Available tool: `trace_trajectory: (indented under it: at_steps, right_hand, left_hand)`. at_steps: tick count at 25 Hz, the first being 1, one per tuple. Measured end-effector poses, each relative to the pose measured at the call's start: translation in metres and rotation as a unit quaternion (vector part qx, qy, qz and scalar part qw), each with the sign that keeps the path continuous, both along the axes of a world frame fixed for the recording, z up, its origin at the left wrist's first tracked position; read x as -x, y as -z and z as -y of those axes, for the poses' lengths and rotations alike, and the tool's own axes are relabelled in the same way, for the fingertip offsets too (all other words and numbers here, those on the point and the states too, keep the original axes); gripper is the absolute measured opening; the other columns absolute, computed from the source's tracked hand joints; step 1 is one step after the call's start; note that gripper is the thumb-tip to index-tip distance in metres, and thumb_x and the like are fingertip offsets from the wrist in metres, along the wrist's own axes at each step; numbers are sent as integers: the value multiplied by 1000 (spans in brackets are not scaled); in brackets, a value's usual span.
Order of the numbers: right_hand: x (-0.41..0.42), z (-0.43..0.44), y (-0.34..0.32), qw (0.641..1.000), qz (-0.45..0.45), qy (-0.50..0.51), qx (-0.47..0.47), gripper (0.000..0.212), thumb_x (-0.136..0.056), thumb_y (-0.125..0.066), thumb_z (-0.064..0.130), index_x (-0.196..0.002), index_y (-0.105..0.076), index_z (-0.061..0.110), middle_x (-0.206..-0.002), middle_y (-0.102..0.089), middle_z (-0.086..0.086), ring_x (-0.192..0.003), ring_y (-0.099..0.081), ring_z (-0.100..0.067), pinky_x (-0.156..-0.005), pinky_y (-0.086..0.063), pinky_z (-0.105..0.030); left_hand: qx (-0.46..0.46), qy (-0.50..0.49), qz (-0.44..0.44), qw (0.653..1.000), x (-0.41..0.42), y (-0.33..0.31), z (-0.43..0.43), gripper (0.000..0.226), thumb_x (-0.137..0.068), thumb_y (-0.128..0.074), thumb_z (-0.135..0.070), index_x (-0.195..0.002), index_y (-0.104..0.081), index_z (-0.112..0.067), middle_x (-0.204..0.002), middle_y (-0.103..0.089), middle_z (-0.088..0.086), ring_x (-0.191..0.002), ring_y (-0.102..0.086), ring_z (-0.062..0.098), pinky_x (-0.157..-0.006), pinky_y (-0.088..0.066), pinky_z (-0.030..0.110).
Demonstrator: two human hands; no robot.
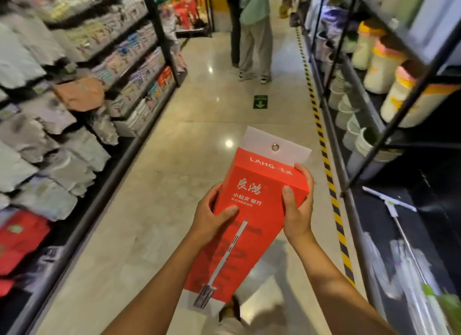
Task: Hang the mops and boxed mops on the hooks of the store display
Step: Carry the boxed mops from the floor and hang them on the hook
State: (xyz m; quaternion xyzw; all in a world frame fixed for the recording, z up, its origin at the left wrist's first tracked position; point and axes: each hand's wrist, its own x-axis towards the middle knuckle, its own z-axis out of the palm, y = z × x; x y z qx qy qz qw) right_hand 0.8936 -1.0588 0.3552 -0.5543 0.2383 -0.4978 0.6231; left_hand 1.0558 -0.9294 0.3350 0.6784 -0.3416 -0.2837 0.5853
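Box, long, red, printed with a mop, sits lengthwise in front of me over the aisle floor. I judge it stiff card, light but awkward, smooth enough to slip. My left hand and right hand clamp its 2 side edges near the upper end. A white tab with a metal eyelet tops it. Mops hang on the rack at right.
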Motion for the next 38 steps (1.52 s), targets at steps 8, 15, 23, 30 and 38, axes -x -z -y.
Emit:
trace_trajectory:
  at_steps: [8,15,23,30,38]
  right_hand:
    - [-108,146,-9,999,-3,37,2,72,-84,-73,59,-141,-44,27,-135,-57,-16,-114,-66,-33,-87,-60,-42]
    - [-60,282,-8,983,-16,185,1,62,-91,-65,34,-145,-42,16,-135,-59,-10,-115,-65,-27,-91,-55,-37]
    - [80,415,-22,938,-26,346,2,63,-83,-70,40,-140,-46,30,-126,-66,-2,-110,-69,-24,-88,-59,-40]
    - [179,479,-64,892,-77,441,68,66,-86,-67,47,-144,-44,24,-129,-63,8,-114,-67,-19,-93,-56,-36]
    - [240,531,-163,839,-125,509,149,58,-88,-67,50,-139,-46,33,-130,-64,2,-114,-68,-20,-98,-56,-47]
  left_hand:
    - [47,-1,4,999,-104,0,151,94,-61,-80,-79,-134,-60,-22,-121,-76,-7,-110,-74,14,-85,-59,22]
    - [41,172,-18,984,-88,-1,343,100,-59,-79,-81,-134,-58,-18,-117,-76,-14,-107,-74,10,-82,-60,20]
    - [53,327,-42,943,42,-6,542,95,-61,-84,-70,-132,-59,-13,-115,-77,-14,-103,-74,6,-81,-56,17]
    - [83,413,-51,906,141,-27,649,77,-71,-76,-48,-134,-59,-8,-115,-77,0,-107,-73,13,-87,-57,25]
    - [185,475,-88,856,215,-115,736,88,-67,-79,-74,-130,-63,-16,-114,-78,-5,-107,-74,12,-86,-59,25]
